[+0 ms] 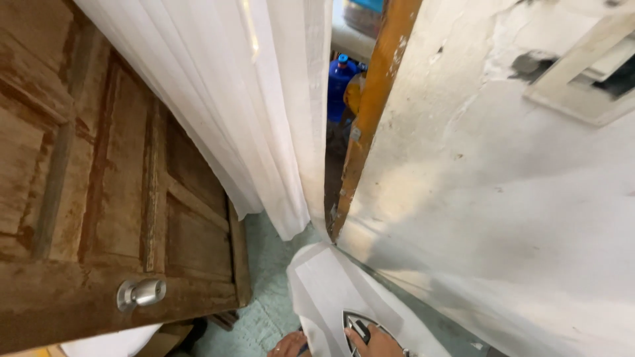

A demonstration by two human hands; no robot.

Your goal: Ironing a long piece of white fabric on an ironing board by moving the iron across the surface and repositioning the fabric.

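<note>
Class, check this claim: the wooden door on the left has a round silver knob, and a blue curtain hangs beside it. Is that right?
Not quite. The head view shows the curtain is white, not blue; the only blue thing is a bottle seen through the gap. The rest holds: the wooden door on the left has a round silver knob.

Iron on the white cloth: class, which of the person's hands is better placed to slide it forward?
Right, probably. The right hand already rests on the iron, while the left hand sits beside the cloth, off the iron.

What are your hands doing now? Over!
Right hand gripping iron on white cloth. Left hand at cloth's edge. Nothing blocking.
</note>
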